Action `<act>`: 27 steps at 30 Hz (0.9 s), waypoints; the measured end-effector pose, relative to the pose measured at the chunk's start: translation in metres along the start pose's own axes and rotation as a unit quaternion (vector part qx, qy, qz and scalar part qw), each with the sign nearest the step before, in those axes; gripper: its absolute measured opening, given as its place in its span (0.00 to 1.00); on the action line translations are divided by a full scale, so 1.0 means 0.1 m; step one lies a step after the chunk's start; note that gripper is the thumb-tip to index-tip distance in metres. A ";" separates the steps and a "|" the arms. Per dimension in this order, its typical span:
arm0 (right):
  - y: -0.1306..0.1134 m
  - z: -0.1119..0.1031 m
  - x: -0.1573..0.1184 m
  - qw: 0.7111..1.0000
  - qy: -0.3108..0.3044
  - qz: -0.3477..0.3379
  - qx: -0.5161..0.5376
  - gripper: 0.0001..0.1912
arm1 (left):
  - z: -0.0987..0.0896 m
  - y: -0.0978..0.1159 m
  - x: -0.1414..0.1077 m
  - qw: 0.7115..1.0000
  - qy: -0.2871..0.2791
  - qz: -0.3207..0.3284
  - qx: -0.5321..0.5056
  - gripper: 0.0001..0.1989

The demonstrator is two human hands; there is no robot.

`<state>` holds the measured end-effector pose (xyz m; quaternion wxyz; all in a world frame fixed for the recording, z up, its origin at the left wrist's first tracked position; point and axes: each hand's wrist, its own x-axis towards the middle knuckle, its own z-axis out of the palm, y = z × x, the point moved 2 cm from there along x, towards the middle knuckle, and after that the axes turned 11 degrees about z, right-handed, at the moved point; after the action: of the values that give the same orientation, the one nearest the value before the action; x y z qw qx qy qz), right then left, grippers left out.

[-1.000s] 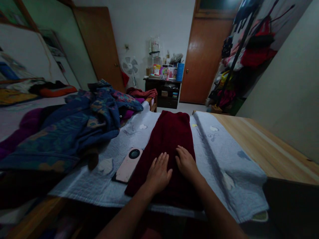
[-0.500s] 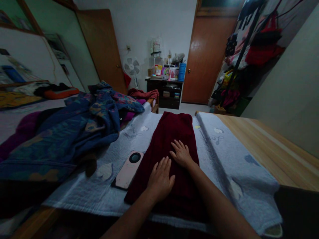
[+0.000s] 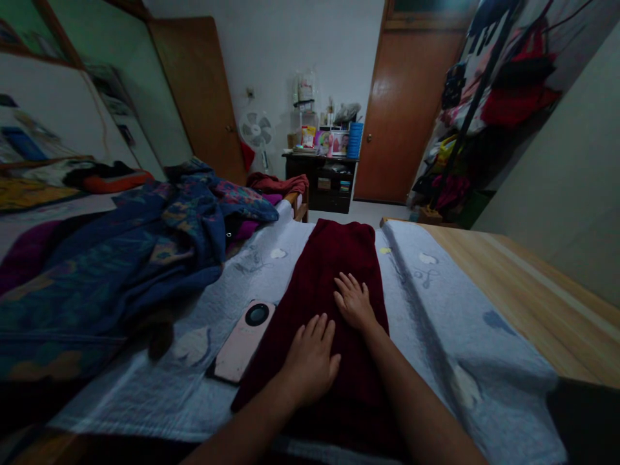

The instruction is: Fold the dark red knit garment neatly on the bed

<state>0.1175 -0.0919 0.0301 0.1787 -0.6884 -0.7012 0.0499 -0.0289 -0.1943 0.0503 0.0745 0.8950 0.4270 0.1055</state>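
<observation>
A dark red folded garment [image 3: 339, 252] lies lengthwise in front of me on a pale patterned cloth [image 3: 411, 258]. My left hand [image 3: 312, 358] rests palm down on its near left part, fingers stretched out. Slightly farther off and to the right, my right hand [image 3: 354, 300] also lies flat on the garment, fingers a little apart. Neither hand grips anything. Against the garment's left edge is a pink phone [image 3: 241, 352] with a round dark camera ring, its back facing up.
A heap of blue floral clothing [image 3: 145, 258] covers the left side. Bare wooden board [image 3: 533, 271] extends on the right. Farther back stand a fan [image 3: 256, 131], a dark cabinet [image 3: 317, 197] with items on top, and a brown door [image 3: 400, 116]. Bags and clothes [image 3: 513, 97] hang at the right.
Both hands stay flat on the garment with hardly any movement over it. The view has shifted slightly, so the phone and near cloth appear a little lower and farther left.
</observation>
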 end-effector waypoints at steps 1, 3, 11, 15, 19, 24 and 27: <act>0.00 0.00 0.00 1.000 0.005 -0.003 -0.001 0.23 | -0.06 -0.01 0.04 1.000 -0.011 0.008 0.002 0.29; 0.01 0.00 0.00 1.000 0.013 -0.009 0.000 0.23 | -0.21 -0.05 0.16 0.999 -0.033 0.023 0.005 0.23; 0.02 0.00 -0.01 1.000 0.017 -0.015 0.012 0.23 | -0.45 -0.42 1.07 0.999 0.034 -0.007 -0.027 0.16; 0.03 0.01 -0.01 1.000 0.018 -0.012 0.015 0.23 | -0.29 -0.62 1.52 0.994 0.067 -0.012 -0.085 0.21; 0.03 0.01 0.00 0.999 0.026 -0.013 0.026 0.24 | -0.12 -0.79 1.79 0.994 0.061 -0.033 -0.084 0.21; 0.03 0.01 0.00 0.998 0.035 -0.014 0.046 0.24 | 0.12 -0.94 1.86 0.995 0.054 -0.068 -0.049 0.25; 0.04 0.01 0.01 0.998 0.032 -0.011 0.057 0.24 | 0.23 -0.98 1.85 0.997 0.048 -0.068 -0.010 0.27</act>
<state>0.1210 -0.0908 0.0278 0.2406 -0.6708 -0.6984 0.0663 0.0165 0.0102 0.0297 0.0695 0.8572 0.4886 0.1471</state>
